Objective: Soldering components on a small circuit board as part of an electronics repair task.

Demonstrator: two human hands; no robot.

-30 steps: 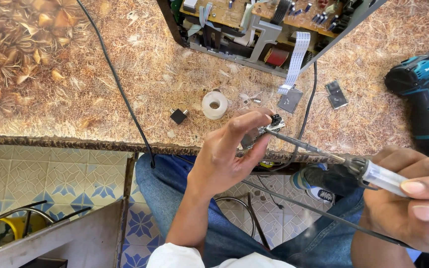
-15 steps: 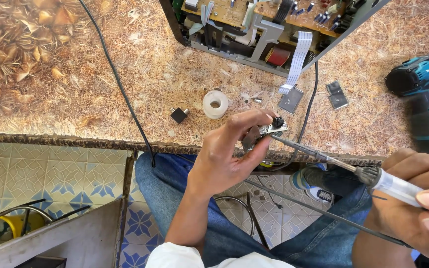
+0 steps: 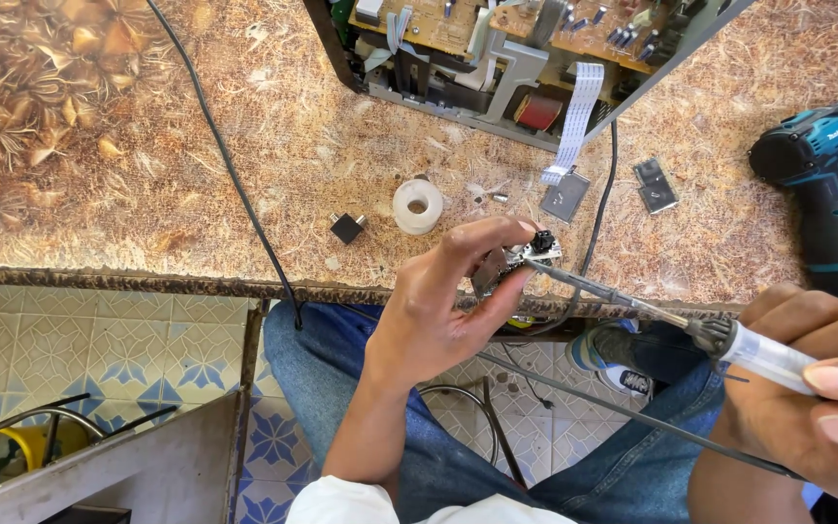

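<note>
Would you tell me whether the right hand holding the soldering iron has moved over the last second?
Yes. The right hand has drawn slightly right and down, away from the white tape roll, while the soldering iron tip stays at the small circuit board.

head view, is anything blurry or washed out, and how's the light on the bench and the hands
Head view: even, soft daylight, no hard shadows; the worktop has a mild sheen but no blown glare. The left hand and the small circuit board are sharp; the right hand, close at the frame edge, looks slightly soft and enlarged. Wide-lens bending shows at the worktop's edge.
</note>
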